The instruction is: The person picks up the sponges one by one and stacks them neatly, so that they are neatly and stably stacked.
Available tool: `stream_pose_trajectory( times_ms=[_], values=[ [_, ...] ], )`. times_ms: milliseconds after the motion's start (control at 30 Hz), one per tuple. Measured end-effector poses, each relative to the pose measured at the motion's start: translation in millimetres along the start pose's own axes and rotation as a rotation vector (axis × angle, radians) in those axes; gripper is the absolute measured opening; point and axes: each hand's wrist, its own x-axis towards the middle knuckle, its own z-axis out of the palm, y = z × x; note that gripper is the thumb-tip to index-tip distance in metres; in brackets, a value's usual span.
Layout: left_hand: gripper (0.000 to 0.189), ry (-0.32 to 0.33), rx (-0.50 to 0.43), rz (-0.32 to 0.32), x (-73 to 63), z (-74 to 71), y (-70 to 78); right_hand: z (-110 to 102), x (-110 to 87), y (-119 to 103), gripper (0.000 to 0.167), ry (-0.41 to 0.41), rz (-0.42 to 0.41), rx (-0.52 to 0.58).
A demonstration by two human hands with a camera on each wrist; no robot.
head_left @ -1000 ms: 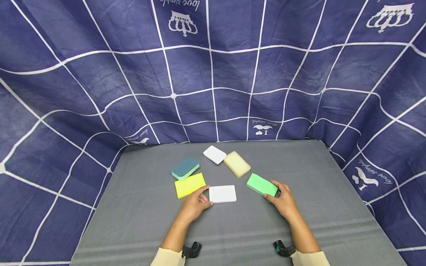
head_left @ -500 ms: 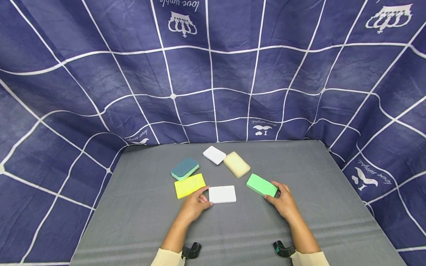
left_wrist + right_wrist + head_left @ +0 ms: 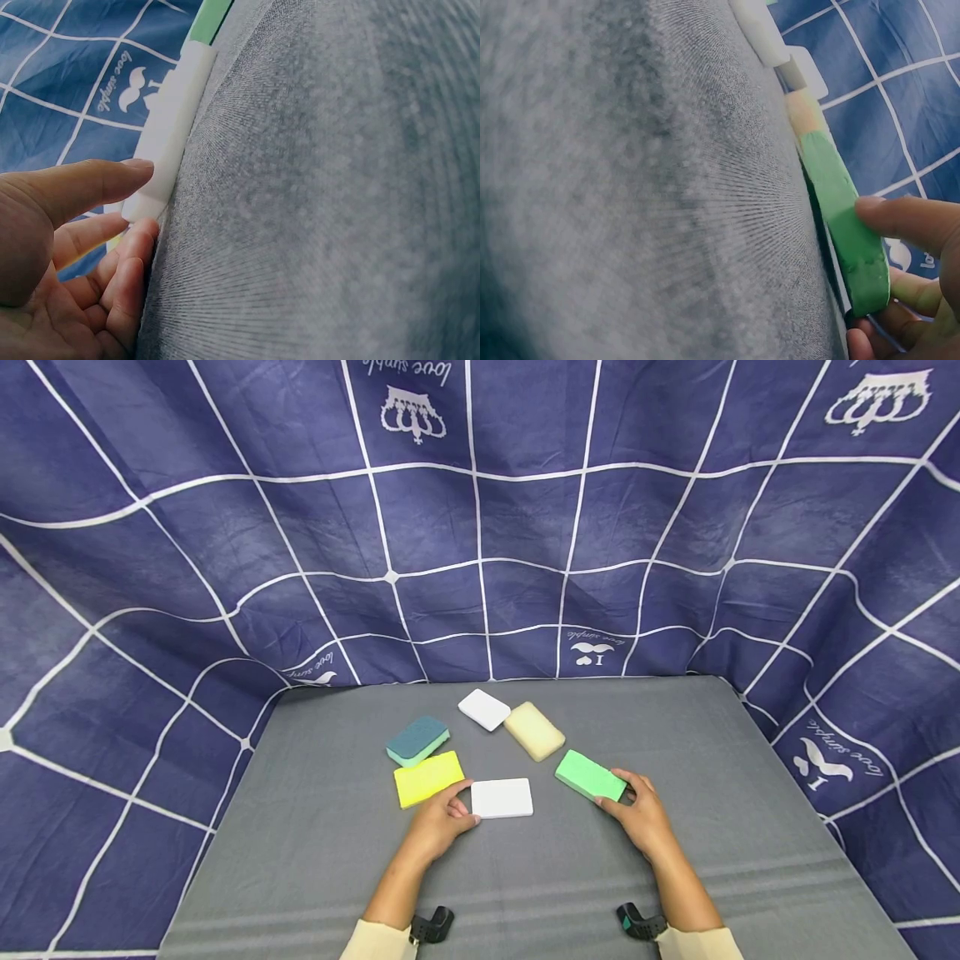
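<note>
Left of centre, my left hand point(image 3: 438, 820) holds the left end of a white rectangular sponge point(image 3: 504, 798) between thumb and index finger. The other fingers curl beside the cloth in the left wrist view, where the white sponge point(image 3: 171, 124) is seen edge-on. On the right, my right hand point(image 3: 636, 812) pinches the near right end of a green block-shaped sponge point(image 3: 588, 774), its thumb on the near side. A dark gap shows under the green sponge point(image 3: 847, 225) in the right wrist view. A yellow sponge point(image 3: 427, 778) lies just beyond the left hand.
Behind the yellow sponge lies a green sponge with a dark teal top point(image 3: 417, 739). Farther back, a smaller white sponge point(image 3: 483, 709) touches a cream sponge point(image 3: 535, 731). Grey cloth point(image 3: 540, 877) covers the table, and a blue checked curtain point(image 3: 525, 593) surrounds it.
The green sponge has tipped up slightly in my right hand, so more of its near side shows. My left hand and the white sponge have stayed in place.
</note>
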Motion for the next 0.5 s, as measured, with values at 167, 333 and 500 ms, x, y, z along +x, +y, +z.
stream_pose_trajectory(
  times_ms=[167, 333, 500],
  values=[
    [0.061, -0.001, -0.004, -0.002, 0.0, -0.1, 0.5, 0.4, 1.0, 0.0, 0.065, 0.015, -0.007, 0.018],
    [0.061, -0.005, -0.013, -0.005, 0.0, -0.3, 0.1, -2.3, 0.1, -1.0, 0.065, 0.011, 0.005, 0.044],
    [0.061, -0.002, -0.010, -0.005, -0.1, -0.8, -0.6, -3.0, -1.2, -3.1, 0.066, -0.004, 0.009, 0.074]
  ],
)
